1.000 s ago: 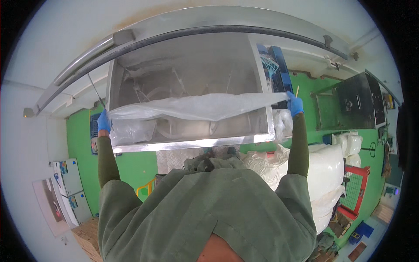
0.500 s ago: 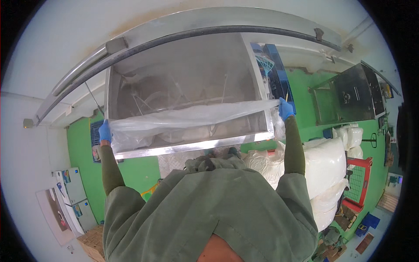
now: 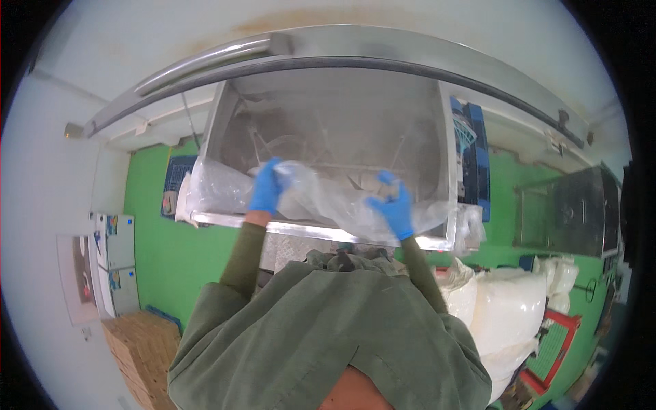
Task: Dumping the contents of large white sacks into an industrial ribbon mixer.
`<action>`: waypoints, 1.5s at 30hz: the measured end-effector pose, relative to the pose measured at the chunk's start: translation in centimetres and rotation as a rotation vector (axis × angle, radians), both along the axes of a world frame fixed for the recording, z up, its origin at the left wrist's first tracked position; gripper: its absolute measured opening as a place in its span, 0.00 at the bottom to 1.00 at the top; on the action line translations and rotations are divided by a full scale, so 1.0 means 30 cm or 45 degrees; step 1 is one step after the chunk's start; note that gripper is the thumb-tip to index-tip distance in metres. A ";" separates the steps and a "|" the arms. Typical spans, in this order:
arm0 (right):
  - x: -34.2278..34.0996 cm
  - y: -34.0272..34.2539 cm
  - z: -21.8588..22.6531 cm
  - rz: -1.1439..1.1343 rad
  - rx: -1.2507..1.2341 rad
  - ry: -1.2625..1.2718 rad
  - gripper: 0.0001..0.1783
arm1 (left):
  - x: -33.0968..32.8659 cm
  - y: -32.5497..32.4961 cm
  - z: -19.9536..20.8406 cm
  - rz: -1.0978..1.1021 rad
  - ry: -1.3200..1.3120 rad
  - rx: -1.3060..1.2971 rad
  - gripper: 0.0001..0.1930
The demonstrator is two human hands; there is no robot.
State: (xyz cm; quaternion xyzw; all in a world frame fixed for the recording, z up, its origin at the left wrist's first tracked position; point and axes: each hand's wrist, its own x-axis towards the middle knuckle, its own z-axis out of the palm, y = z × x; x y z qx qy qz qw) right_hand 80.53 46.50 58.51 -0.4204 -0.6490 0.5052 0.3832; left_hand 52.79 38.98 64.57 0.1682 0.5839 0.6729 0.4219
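A clear plastic sheet [image 3: 318, 195] lies bunched along the near rim of a large open metal tank [image 3: 335, 109]. My left hand [image 3: 266, 190], in a blue glove, is closed on a raised fold of the sheet, its fingers somewhat blurred. To its right, my right hand [image 3: 396, 210], also gloved in blue, is beside the sheet with thumb and fingers apart. The sheet's left part hangs over the tank's left corner, and more plastic hangs outside the right corner. Thin rods show inside the tank, low and hazy.
Above the tank stands its raised lid [image 3: 355, 48] with a long handle [image 3: 205, 65]. Large white sacks [image 3: 509, 297] lie at right beside a red-framed cart [image 3: 564, 342]. Stacked cardboard [image 3: 143, 348] stands at lower left. Blue pallets [image 3: 476, 157] and a metal cabinet [image 3: 581, 212] are farther right.
Both hands have come inward from the sheet's far ends to the tank's middle. The sheet, stretched taut before, is now slack and crumpled. My right hand has let go of its end.
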 end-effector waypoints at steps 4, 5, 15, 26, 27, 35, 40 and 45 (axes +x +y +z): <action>-0.284 -0.023 -0.124 -0.113 0.184 0.222 0.17 | 0.117 0.023 -0.142 -0.124 -0.440 -0.014 0.11; -0.293 0.017 -0.201 -0.177 -0.006 0.242 0.13 | 0.144 0.020 -0.131 -0.145 -0.412 -0.042 0.13; -0.074 0.244 -0.121 0.486 0.019 -0.272 0.17 | -0.256 -0.017 -0.479 -0.358 0.062 -0.452 0.30; 0.219 -0.038 0.139 0.585 -0.387 -0.255 0.16 | 0.070 0.329 -1.009 -1.746 0.762 -1.228 0.30; 0.233 -0.051 0.141 0.618 -0.397 -0.256 0.16 | 0.028 0.301 -1.149 -2.018 1.284 -0.903 0.25; 0.516 -0.020 0.026 -0.493 0.312 -0.693 0.16 | -0.181 0.379 -0.826 -0.940 1.683 -0.217 0.16; 0.468 0.048 -0.025 -0.710 0.556 -0.557 0.18 | -0.278 0.480 -0.629 -0.753 1.573 -0.187 0.16; 0.343 0.079 0.072 -0.622 0.347 -0.564 0.16 | -0.419 0.445 -0.639 -0.699 2.151 0.254 0.20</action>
